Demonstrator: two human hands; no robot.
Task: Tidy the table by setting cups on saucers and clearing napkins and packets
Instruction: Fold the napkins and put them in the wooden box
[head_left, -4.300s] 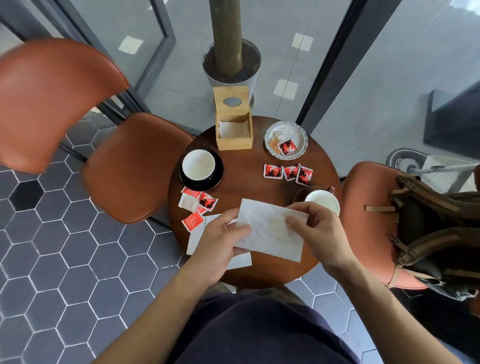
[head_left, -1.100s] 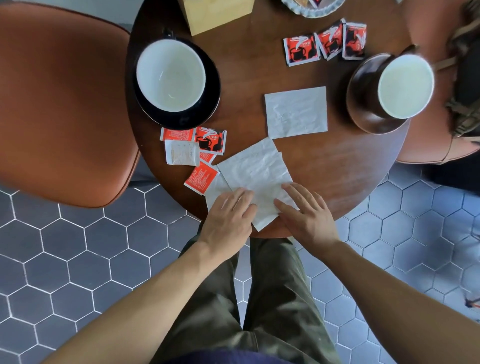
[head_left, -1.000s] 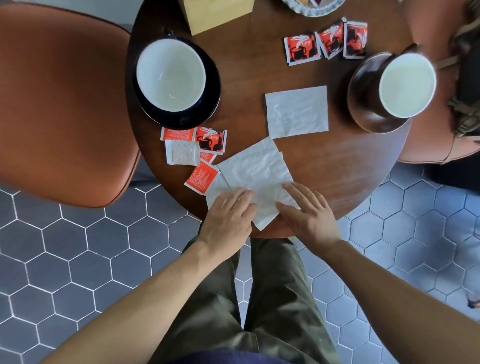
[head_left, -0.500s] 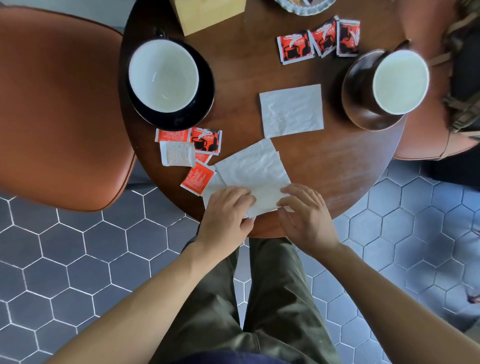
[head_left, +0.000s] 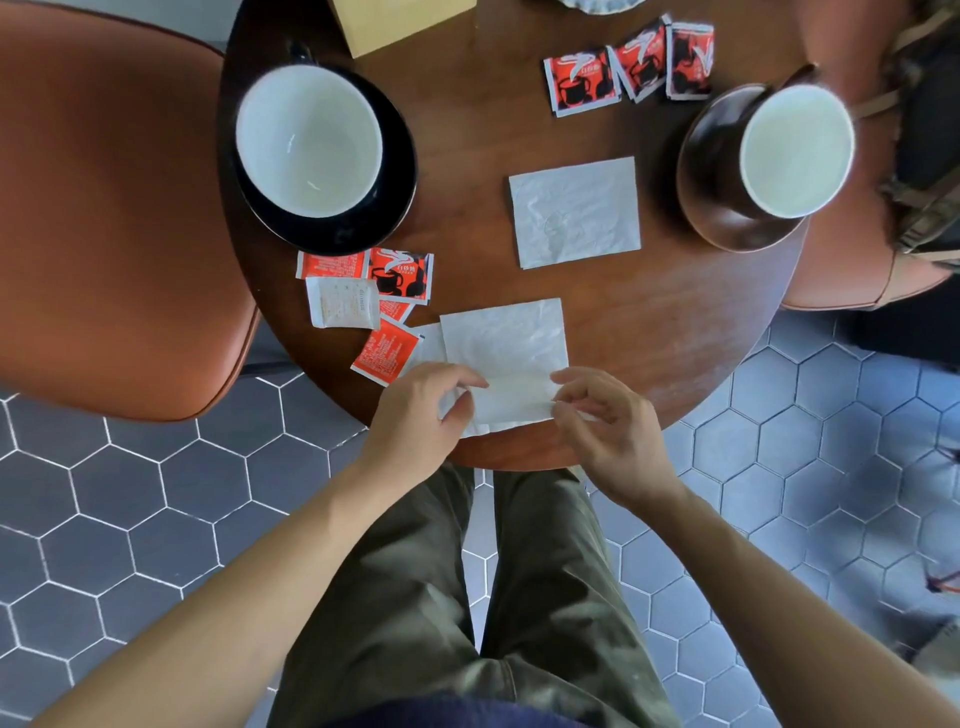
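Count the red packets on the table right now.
7 red packets visible: three in a row at the far side, four clustered beside the black saucer. The white packet covers part of that cluster, so more may be hidden.

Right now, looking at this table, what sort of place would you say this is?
Probably a café. A small round wooden table holds two coffee cups on saucers, branded red packets printed with a steaming cup, and paper napkins, with padded brown chairs alongside.
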